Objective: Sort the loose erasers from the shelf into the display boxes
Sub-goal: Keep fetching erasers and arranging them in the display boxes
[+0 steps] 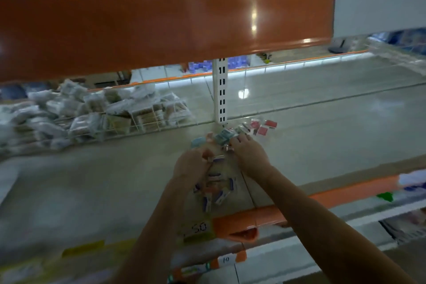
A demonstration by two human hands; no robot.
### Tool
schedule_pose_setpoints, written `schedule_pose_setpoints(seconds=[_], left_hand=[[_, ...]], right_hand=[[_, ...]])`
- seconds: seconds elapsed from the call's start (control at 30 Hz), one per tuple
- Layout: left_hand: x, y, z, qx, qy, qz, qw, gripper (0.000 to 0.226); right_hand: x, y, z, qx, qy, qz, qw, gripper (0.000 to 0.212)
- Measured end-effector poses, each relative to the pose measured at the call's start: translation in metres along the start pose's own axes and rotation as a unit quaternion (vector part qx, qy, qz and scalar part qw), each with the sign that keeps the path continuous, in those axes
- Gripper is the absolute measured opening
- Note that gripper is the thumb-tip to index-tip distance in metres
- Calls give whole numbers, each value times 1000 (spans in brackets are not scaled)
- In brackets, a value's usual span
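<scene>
Several loose white-and-blue erasers [216,189] lie scattered on the pale shelf [92,180] between my forearms. More small packets [224,137] lie further back by the white upright, with red ones [262,127] to their right. My left hand [191,165] has its fingers curled round a small eraser at its fingertips. My right hand [247,151] reaches over the back pile with its fingers bent down onto the packets; the blur hides whether it holds one. No display box shows clearly.
A wire basket [143,122] full of clear-wrapped packets stands at the back left. A white slotted upright [220,92] rises behind the pile. An orange shelf edge [161,27] hangs overhead, and price tags [198,229] line the front edge.
</scene>
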State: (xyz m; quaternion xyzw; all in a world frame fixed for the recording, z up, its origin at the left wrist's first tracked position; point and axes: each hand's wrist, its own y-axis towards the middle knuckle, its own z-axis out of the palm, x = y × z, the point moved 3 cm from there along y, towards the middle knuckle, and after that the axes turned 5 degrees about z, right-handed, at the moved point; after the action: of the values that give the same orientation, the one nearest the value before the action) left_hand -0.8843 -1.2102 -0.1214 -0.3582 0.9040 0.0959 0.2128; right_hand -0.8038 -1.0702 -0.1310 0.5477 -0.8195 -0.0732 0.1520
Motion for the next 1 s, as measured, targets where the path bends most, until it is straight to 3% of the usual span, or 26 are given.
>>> schedule_pose_setpoints(seconds=[0.23, 0.47, 0.7, 1.0], left_hand=[[4, -36, -19, -107, -24, -16, 994, 18], [18, -79, -50, -167, -20, -40, 985, 15], [64, -151, -98, -218, -12, -72, 973, 15], [175, -271, -161, -263, -24, -150, 953, 18]], right_hand=[[0, -14, -15, 19, 119, -23, 992, 34], [47, -21, -38, 49, 185, -81, 978, 34], [132, -32, -46, 34, 156, -165, 973, 29], [304, -63, -40, 47, 194, -217, 956, 29]])
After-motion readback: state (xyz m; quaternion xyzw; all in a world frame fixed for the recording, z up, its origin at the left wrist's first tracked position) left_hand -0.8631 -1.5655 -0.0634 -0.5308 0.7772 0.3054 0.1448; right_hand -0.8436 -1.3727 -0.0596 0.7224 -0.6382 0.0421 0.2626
